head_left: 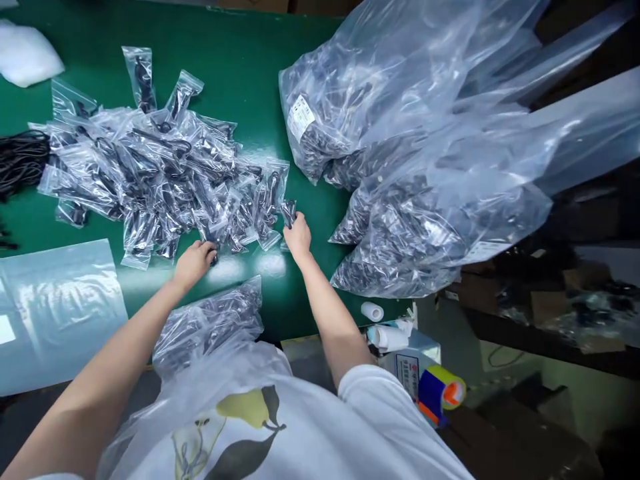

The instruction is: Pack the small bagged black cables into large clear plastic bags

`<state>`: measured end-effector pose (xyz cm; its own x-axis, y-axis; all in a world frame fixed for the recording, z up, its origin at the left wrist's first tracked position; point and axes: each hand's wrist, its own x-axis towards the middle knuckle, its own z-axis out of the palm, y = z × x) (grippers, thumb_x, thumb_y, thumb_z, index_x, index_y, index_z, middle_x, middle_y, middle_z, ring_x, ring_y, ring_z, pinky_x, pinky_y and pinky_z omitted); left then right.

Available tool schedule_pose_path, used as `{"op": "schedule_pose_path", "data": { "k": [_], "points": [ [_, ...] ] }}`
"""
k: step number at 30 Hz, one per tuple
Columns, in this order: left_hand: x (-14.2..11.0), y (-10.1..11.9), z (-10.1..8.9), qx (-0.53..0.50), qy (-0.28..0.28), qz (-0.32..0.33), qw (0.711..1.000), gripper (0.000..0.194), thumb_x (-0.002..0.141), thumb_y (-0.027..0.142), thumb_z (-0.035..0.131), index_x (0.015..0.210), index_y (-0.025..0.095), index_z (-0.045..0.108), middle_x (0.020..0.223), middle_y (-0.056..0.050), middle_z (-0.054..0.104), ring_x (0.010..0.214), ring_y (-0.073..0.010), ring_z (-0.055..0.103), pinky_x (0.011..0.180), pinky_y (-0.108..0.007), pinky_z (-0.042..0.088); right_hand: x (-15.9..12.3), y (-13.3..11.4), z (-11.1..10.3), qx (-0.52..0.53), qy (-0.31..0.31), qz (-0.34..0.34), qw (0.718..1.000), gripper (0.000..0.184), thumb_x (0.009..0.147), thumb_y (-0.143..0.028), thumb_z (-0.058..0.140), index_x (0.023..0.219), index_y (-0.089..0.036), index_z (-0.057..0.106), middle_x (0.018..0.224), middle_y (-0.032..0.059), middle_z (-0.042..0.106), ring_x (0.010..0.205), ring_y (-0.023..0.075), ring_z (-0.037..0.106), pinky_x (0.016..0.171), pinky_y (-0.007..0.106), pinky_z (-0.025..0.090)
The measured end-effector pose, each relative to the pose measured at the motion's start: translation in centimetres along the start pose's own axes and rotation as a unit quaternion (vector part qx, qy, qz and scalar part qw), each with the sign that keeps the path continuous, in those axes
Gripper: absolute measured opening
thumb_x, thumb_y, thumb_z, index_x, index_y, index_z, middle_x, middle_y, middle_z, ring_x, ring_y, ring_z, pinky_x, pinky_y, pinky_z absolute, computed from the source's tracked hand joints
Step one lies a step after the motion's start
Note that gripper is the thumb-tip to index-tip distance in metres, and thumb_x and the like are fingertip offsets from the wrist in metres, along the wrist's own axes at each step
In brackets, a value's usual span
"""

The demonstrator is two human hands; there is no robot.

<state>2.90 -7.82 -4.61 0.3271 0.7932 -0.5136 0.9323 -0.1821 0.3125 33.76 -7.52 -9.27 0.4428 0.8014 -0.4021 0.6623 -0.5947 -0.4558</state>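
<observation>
A heap of small clear bags (150, 167), each with a black cable inside, is spread over the green table (240, 60). My left hand (194, 261) is closed on one small bag at the heap's near edge. My right hand (298, 235) pinches another small bag (289, 212) at the heap's right end. A large clear bag (210, 327) partly filled with the same packets lies against my chest between my arms.
Big clear sacks (400, 167) full of packets pile up at the right. A flat empty plastic bag (55, 307) lies at left, loose black cables (20, 160) at far left. A tape dispenser (440, 393) and rolls (373, 311) sit below the table edge.
</observation>
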Motion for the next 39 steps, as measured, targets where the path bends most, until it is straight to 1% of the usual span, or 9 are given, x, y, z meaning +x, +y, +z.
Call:
{"op": "schedule_pose_path", "data": {
  "k": [5, 9, 16, 21, 23, 27, 31, 35, 39],
  "points": [
    [0.0, 1.5, -2.5, -0.025, 0.102, -0.014, 0.994, 0.042, 0.101, 0.043, 0.041, 0.122, 0.018, 0.066, 0.106, -0.013, 0.067, 0.105, -0.0302, 0.064, 0.094, -0.037, 0.048, -0.5, 2.1, -3.1, -0.021, -0.047, -0.041, 0.998, 0.022, 0.086, -0.018, 0.054, 0.104, -0.016, 0.066, 0.101, 0.0125, 0.073, 0.094, 0.0277, 0.068, 0.087, 0.039, 0.053],
    [3.4, 5.7, -3.9, 0.005, 0.048, -0.021, 0.999, 0.056, 0.098, 0.046, 0.049, 0.144, 0.014, 0.05, 0.112, -0.017, 0.071, 0.107, -0.0323, 0.067, 0.088, -0.036, 0.05, -0.5, -0.7, -5.2, -0.041, -0.052, -0.147, 0.987, 0.024, 0.092, -0.027, 0.052, 0.107, -0.021, 0.07, 0.104, 0.009, 0.076, 0.101, 0.0279, 0.07, 0.087, 0.035, 0.052],
    [6.1, 8.2, -4.5, 0.068, 0.0, -0.109, 0.992, 0.049, 0.099, 0.036, 0.041, 0.141, 0.015, 0.053, 0.099, -0.018, 0.077, 0.096, -0.0346, 0.074, 0.082, -0.04, 0.054, 1.0, -10.3, -0.6, -0.085, -0.151, -0.038, 0.984, 0.053, 0.095, -0.058, 0.054, 0.118, -0.012, 0.065, 0.11, 0.0201, 0.075, 0.107, 0.0346, 0.071, 0.092, 0.043, 0.052],
    [2.5, 5.3, -2.3, -0.088, -0.028, -0.148, 0.985, 0.047, 0.099, 0.037, 0.036, 0.131, 0.02, 0.065, 0.082, -0.012, 0.077, 0.081, -0.0297, 0.075, 0.081, -0.04, 0.055, -0.6, -7.3, 0.1, 0.047, -0.194, -0.028, 0.98, 0.034, 0.091, -0.04, 0.06, 0.121, -0.023, 0.064, 0.113, 0.0073, 0.076, 0.106, 0.0266, 0.071, 0.093, 0.037, 0.054],
    [0.8, 4.4, -0.6, -0.248, -0.043, -0.169, 0.953, 0.048, 0.099, 0.039, 0.037, 0.132, 0.019, 0.063, 0.081, -0.008, 0.077, 0.078, -0.0251, 0.075, 0.08, -0.037, 0.057, -0.9, -4.6, -1.9, 0.094, -0.196, -0.072, 0.973, 0.03, 0.089, -0.038, 0.061, 0.114, -0.023, 0.067, 0.113, 0.0053, 0.075, 0.105, 0.0241, 0.07, 0.092, 0.036, 0.054],
    [-2.0, 4.4, 1.7, -0.498, -0.025, -0.209, 0.841, 0.052, 0.087, 0.055, 0.057, 0.121, 0.017, 0.066, 0.095, -0.009, 0.078, 0.095, -0.0249, 0.074, 0.087, -0.037, 0.058, 2.9, -1.6, -6.1, 0.041, -0.065, -0.261, 0.962, 0.021, 0.09, -0.027, 0.058, 0.106, -0.02, 0.068, 0.138, 0.0102, 0.062, 0.131, 0.0269, 0.056, 0.112, 0.047, 0.044],
    [-3.6, 5.1, 2.0, -0.604, -0.008, -0.272, 0.749, 0.053, 0.07, 0.068, 0.071, 0.087, 0.019, 0.067, 0.083, -0.006, 0.073, 0.089, -0.0247, 0.072, 0.084, -0.037, 0.058, 9.1, -2.2, -5.8, -0.051, -0.101, -0.423, 0.899, 0.028, 0.093, -0.015, 0.047, 0.112, -0.02, 0.065, 0.149, 0.0082, 0.055, 0.146, 0.0225, 0.041, 0.125, 0.052, 0.028],
    [-4.4, 4.8, 3.3, -0.606, 0.048, -0.339, 0.718, 0.053, 0.056, 0.058, 0.083, 0.059, 0.02, 0.046, 0.056, 0.004, 0.052, 0.06, -0.0119, 0.055, 0.06, -0.024, 0.047, 10.3, -2.3, -4.0, -0.139, -0.159, -0.474, 0.855, 0.034, 0.089, -0.007, 0.043, 0.114, -0.016, 0.064, 0.135, 0.012, 0.064, 0.138, 0.0221, 0.05, 0.126, 0.051, 0.027],
    [-5.6, 5.0, 4.7, -0.651, 0.087, -0.369, 0.657, 0.051, 0.046, 0.027, 0.084, 0.068, 0.021, 0.039, 0.056, 0.011, 0.042, 0.053, -0.007, 0.046, 0.054, -0.019, 0.036, 6.7, -0.5, -4.5, -0.22, -0.18, -0.447, 0.848, 0.038, 0.082, -0.001, 0.043, 0.112, -0.015, 0.063, 0.114, 0.014, 0.069, 0.118, 0.026, 0.06, 0.117, 0.048, 0.037]
  ]
}}
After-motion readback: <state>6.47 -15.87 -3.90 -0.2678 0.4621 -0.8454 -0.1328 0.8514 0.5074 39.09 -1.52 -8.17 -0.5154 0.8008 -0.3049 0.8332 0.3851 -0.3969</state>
